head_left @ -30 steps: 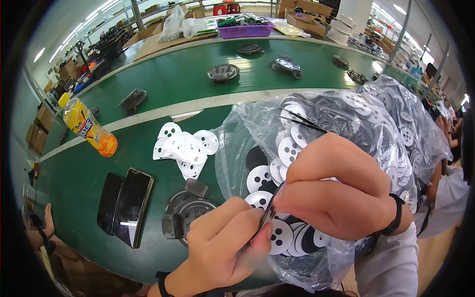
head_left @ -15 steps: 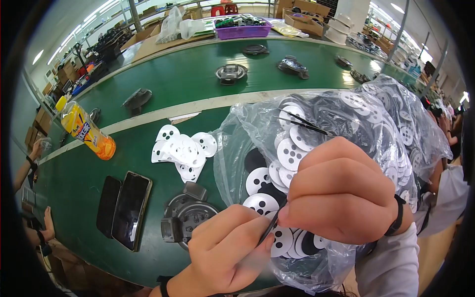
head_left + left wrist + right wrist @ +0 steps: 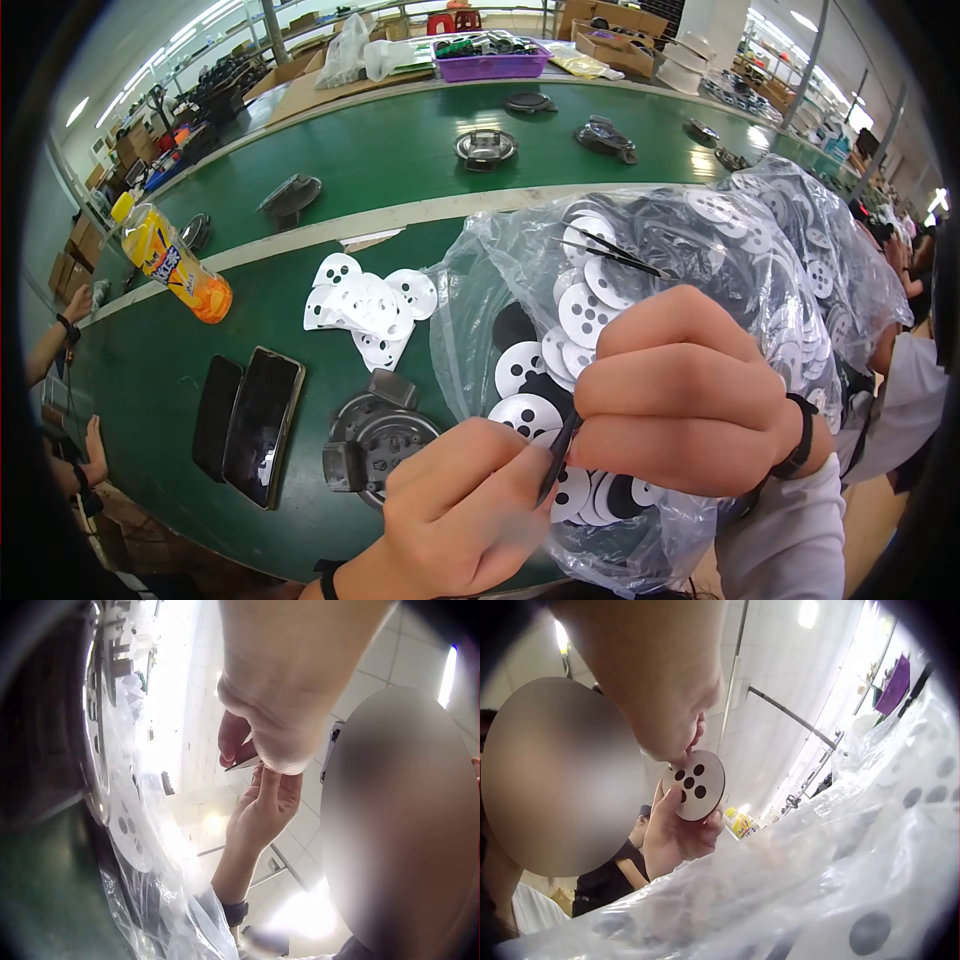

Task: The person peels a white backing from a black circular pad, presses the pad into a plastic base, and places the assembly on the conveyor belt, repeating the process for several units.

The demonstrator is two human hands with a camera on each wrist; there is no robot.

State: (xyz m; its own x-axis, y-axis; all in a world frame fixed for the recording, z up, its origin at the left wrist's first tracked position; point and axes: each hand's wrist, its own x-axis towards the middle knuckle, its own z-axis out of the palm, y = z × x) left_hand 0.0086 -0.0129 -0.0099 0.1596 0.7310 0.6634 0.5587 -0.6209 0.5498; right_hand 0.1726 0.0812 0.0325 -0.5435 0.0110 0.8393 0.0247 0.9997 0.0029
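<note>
Between finger and thumb, my left hand [image 3: 465,510] holds a thin disc [image 3: 694,784], white with several dark round spots in the right wrist view. From the head it shows nearly edge-on as a dark sliver. The fingertips of my right hand [image 3: 680,390] pinch at its upper edge. Black tweezers [image 3: 615,252] stick out of that hand, tips pointing up and left. Under both hands, an open clear plastic bag [image 3: 465,270] holds many similar white and black discs [image 3: 585,315]. Left of my left hand, a round black housing [image 3: 385,435] with block-like lugs lies on the green table.
White spotted sheets [image 3: 370,305] lie piled left of the bag. Two phones [image 3: 262,425] and a drink bottle [image 3: 175,262] are further left. Beyond a pale rail, a green belt carries round dark parts [image 3: 487,148]. Another person's hand [image 3: 95,455] rests at the left edge.
My hands stay together while the disc turns more edge-on and the right hand shifts slightly down. Parts on the belt have moved right. Another person's arm has come in at the left.
</note>
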